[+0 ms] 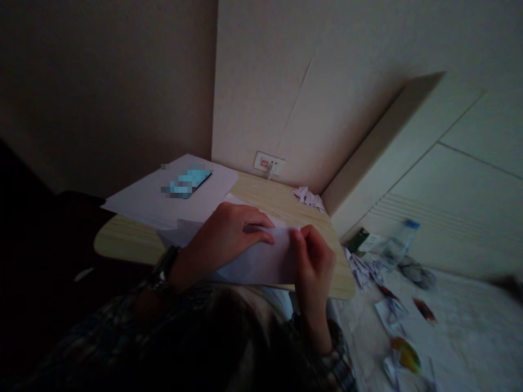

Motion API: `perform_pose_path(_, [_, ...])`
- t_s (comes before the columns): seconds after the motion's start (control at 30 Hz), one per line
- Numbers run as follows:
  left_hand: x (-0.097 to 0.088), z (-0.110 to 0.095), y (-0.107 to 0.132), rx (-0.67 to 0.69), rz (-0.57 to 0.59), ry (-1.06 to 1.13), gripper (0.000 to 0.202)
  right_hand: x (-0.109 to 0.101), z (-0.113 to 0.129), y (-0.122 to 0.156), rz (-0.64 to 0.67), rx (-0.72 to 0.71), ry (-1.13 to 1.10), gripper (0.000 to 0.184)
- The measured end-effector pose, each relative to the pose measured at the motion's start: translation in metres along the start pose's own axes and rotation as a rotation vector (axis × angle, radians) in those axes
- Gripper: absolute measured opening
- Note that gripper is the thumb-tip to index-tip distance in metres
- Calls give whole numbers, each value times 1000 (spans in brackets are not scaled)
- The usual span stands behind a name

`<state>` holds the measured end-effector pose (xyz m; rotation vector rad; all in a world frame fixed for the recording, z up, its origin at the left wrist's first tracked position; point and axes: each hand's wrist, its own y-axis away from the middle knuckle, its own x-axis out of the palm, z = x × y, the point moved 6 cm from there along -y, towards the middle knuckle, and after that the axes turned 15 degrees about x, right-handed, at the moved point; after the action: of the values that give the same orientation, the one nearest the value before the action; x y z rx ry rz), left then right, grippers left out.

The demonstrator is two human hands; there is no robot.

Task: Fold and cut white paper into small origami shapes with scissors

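Note:
Between my two hands is a white sheet of paper [261,261], held over the near edge of a small wooden table [261,188]. My left hand [229,234] pinches its upper edge, with thumb and forefinger close together. At the upper right corner, the thumb and curled fingers of my right hand [314,258] grip the same sheet. The left palm and wrist cover part of the paper. Behind the left hand lies a stack of white paper [139,198], and on it a phone [188,183] with a lit, blurred screen.
Folded paper pieces [308,198] lie at the table's back right corner. A wall socket [269,163] with a plug sits just above. To the right, a light surface [457,326] bears more folded paper [363,270], a clear bottle with a blue cap [400,245] and small packets.

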<state>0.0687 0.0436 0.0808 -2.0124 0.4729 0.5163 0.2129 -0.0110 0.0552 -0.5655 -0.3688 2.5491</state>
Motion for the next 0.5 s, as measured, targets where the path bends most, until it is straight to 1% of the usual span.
perform_pose_path(0.1, [0,-3,-1,57,12,-13,4,1,-1,0,0,9,-2,33])
perform_pose_path(0.17, [0,-2,-1,64,9,-30,4,1,-3,-2,16,32,-19,33])
perform_pose_path(0.23, [-1,1,1,43,7,-47,3,3,-5,-3,65,68,-49,30])
perform_pose_path(0.37, [-1,3,3,2,43,-57,6,8,-8,-5,190,151,-94,21])
perform_pose_path(0.5, [0,4,4,-56,62,-18,7,6,-8,-4,160,168,-77,28])
